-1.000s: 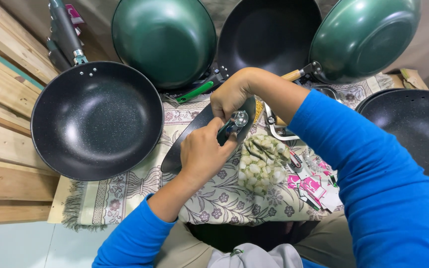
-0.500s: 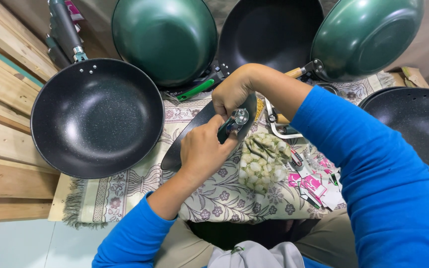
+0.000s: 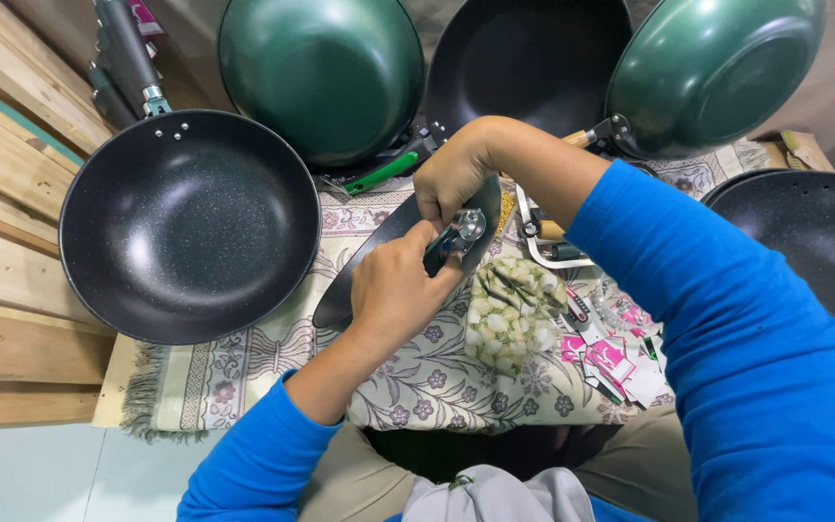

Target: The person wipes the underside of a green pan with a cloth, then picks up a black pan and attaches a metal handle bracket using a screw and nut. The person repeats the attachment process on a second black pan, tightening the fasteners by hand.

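Pan handle, long and dark, lies slantwise across the patterned cloth on the bench, its upper end carrying a shiny metal bracket caught between the two hands. Left hand is clenched around the handle just below the bracket, thumb pressing up toward the metal; right hand comes over from above, its fingers grasping the bracket end, though whether they pinch a screw or only the bracket I cannot tell. To my eye the fitting work goes best with the left hand keeping the handle flat and steady on the cloth while the right does the fine turning or seating squarely, so nothing cross-threads or slips. Just beside the hands sits a bunched floral rag, with small pink packets scattered to its right. A large black speckled pan with its own handle already on rests to the left on wooden planks, and two green pans lean against the wall behind, with another black pan at the right edge.
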